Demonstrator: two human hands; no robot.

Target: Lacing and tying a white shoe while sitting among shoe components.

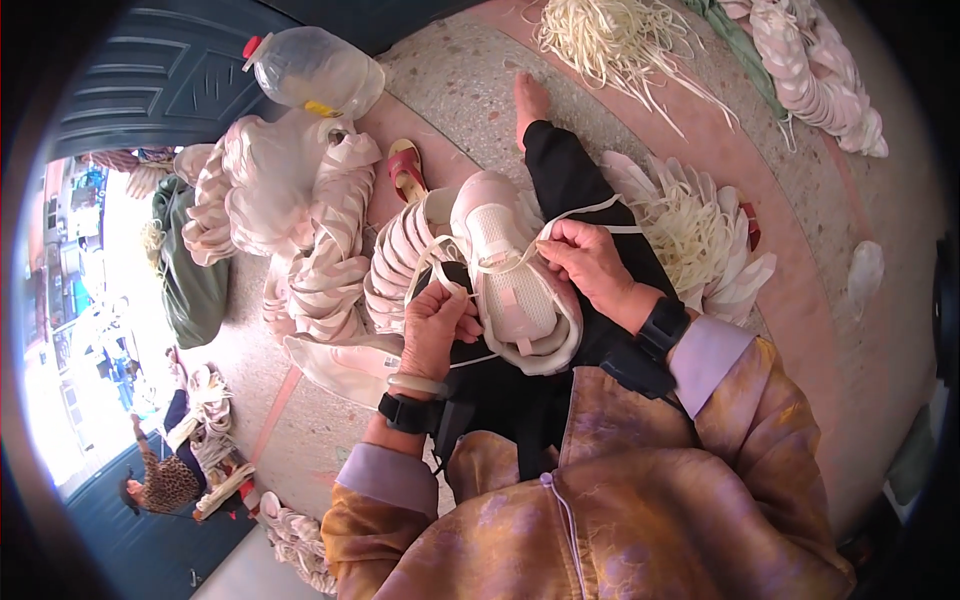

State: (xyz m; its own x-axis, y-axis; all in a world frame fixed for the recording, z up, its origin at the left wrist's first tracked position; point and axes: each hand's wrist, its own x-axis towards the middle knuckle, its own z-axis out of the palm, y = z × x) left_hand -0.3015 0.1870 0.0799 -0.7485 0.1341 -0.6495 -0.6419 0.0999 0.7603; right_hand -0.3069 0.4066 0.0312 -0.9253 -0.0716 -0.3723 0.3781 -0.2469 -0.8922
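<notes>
A pale pink and white sneaker upper (520, 312) lies across my black-trousered lap, its toe pointing away from me. A flat cream shoelace (497, 263) crosses its front below the toe. My left hand (437, 322) is at the upper's left side, its fingers pinched on the lace, with a loop of it rising above them. On the right edge, my right hand (592, 264) grips the lace between thumb and forefinger, and a loose end runs over my thigh toward the right. The lace's exact path between the hands is partly hidden.
Stacked shoe uppers (335, 235) sit to the left, with a clear plastic jug (315, 75) behind. Bundles of cream laces (610, 40) lie at the far side and by my right leg. A red sandal (405, 170) is on the floor. Another person (172, 480) sits at lower left.
</notes>
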